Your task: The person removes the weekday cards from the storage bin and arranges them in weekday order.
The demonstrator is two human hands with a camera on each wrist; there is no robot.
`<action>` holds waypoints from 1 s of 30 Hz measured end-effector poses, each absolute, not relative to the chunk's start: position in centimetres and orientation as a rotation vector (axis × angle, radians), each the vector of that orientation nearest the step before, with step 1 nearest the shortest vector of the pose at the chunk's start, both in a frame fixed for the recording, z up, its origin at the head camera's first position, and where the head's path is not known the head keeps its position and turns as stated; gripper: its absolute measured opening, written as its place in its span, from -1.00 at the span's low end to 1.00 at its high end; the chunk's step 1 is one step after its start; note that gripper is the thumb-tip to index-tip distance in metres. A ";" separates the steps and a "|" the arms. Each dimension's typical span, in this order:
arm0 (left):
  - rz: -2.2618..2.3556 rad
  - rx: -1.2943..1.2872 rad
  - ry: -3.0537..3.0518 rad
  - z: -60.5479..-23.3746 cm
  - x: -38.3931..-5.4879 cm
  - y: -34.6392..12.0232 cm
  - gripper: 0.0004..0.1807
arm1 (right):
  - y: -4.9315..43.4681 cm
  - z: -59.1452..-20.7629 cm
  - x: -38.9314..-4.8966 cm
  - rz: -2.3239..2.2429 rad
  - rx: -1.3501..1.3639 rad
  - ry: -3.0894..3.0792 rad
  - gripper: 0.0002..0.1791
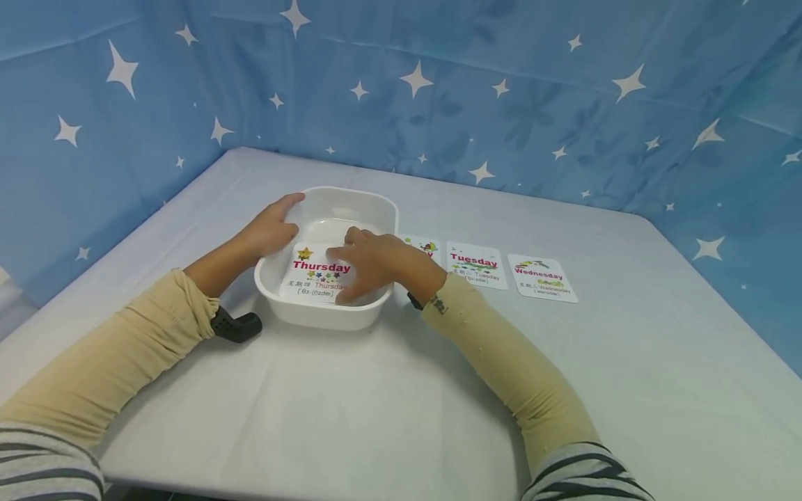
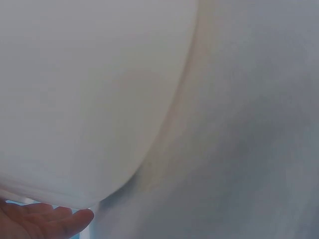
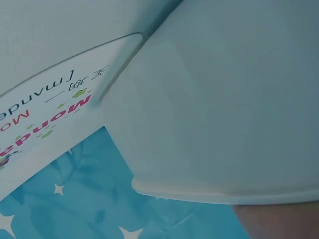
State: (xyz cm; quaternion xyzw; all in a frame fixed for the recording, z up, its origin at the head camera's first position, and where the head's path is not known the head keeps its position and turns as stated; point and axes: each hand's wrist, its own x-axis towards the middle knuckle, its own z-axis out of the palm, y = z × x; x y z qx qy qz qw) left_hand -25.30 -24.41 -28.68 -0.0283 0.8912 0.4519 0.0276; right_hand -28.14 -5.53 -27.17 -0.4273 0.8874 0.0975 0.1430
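A white plastic basin (image 1: 322, 316) stands on the table. My left hand (image 1: 269, 229) grips its left rim, thumb inside and fingers along the outer wall; the left wrist view shows those fingers (image 2: 65, 224) beside the basin wall (image 2: 89, 99). Inside the basin lies a white card reading "Thursday" (image 1: 303, 282), with a star picture and Chinese text. My right hand (image 1: 379, 261) reaches in over the right rim, its thumb and fingers spread over the card's right side, touching it. The right wrist view shows the basin's outer wall (image 3: 219, 109), with the fingers mostly hidden behind it.
Right of the basin the "Monday" card (image 3: 55, 109), the "Tuesday" card (image 1: 476, 275) and the "Wednesday" card (image 1: 541, 285) lie in a row on the white tablecloth (image 1: 351, 417). A blue curtain with white stars (image 1: 438, 125) hangs behind the table's edges.
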 end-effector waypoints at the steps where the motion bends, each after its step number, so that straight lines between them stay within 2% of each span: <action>1: 1.395 -0.086 2.752 -28.7 -25.3 -24.4 -0.25 | -5.5 -27.2 -28.1 0.288 -1.229 2.559 -0.12; 10: 1.380 -0.075 2.761 -28.9 -25.5 -24.1 -0.24 | -5.1 -27.2 -28.1 0.297 -1.231 2.546 -0.09; 18: 1.416 -0.034 2.772 -28.6 -25.6 -24.1 -0.21 | -4.2 -26.6 -29.0 -0.037 -1.280 2.557 -0.03; 23: 1.450 -0.056 2.767 -28.5 -25.9 -24.3 -0.21 | -2.5 -25.1 -29.9 -0.247 -1.246 2.594 0.07; 30: 1.393 -0.094 2.784 -28.5 -25.8 -25.9 -0.20 | 1.1 -23.3 -30.7 -0.432 -1.195 2.590 0.06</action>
